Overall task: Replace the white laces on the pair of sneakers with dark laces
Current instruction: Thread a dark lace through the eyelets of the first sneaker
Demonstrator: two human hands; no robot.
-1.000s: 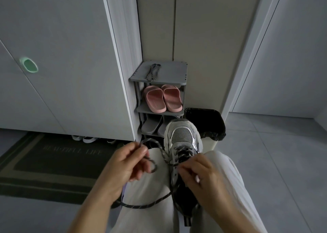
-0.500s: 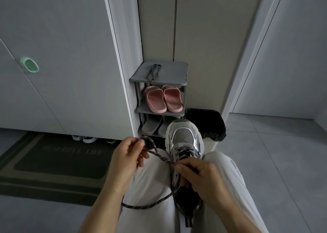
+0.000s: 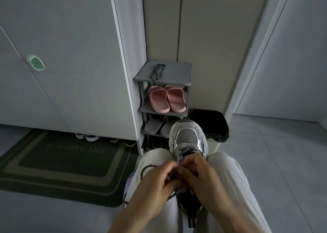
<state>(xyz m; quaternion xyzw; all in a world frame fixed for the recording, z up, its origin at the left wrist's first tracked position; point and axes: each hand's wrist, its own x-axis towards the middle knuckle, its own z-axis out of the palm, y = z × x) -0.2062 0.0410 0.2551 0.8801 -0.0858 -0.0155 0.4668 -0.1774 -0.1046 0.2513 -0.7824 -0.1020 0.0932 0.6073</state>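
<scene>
Both hands' fingers [image 3: 172,169] pinch the dark lace [image 3: 146,168] at the sneaker's [image 3: 187,139] eyelets, toe pointing away, left hand [image 3: 155,185] and right hand [image 3: 201,178] equally near

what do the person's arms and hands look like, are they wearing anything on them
Both forearms are bare, with no sleeves in view. The left hand and right hand have no gloves, and no watch or bracelet shows. Any ring is too blurred to tell.

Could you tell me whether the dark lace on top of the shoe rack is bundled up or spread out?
Bundled up. The dark lace lies gathered in a narrow looped bunch on the shoe rack's top shelf, not stretched out.
</scene>
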